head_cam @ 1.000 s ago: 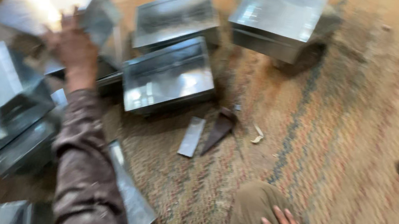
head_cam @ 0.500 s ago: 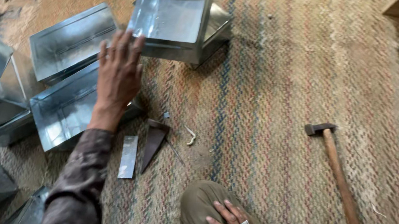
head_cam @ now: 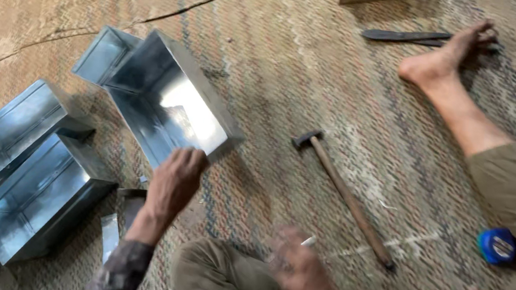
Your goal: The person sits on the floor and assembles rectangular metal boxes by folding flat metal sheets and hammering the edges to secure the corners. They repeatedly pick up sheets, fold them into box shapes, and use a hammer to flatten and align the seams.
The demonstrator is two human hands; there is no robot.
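While gripped at its near edge, metal tray [head_cam: 164,103] tilted, left hand [head_cam: 175,177] clamped on it.

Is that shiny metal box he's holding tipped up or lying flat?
Tipped up. The left hand grips the near edge of the metal box, and its open inside faces the camera, empty.

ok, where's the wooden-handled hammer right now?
Head view, centre-right: the wooden-handled hammer lies on the woven mat, between the shiny sheet-metal box and the blue tape measure.

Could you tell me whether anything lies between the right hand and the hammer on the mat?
Nothing visible does: the right hand hovers blurred above the knee, and only bare woven mat separates it from the hammer. The left hand grips the metal tray.
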